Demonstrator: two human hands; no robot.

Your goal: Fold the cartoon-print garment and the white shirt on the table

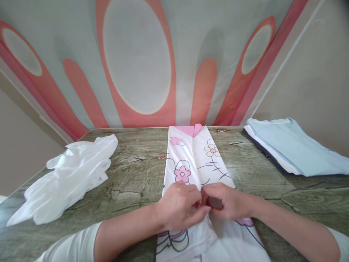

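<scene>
Head view showed 1 printed white garment (203, 171) folded into a long strip at the middle of the wood-patterned surface (133, 182). Its long axis ran from the person's side straight away to the far edge, where its pink collar (187, 131) pointed. Across its printed front, 2 whole flowers showed, 1 pink and 1 yellow.

Both hands met over the near half of the strip: the left hand (181, 207) and the right hand (225, 200) had their fingers drawn narrow, pinching the garment's cloth near its centre line.

Well to the left lay 1 crumpled white cloth (71, 178), slanting toward the near left corner. At the right sat 1 stack (297, 149) with at least 3 layers visible: light blue on top, then white, then dark.
</scene>
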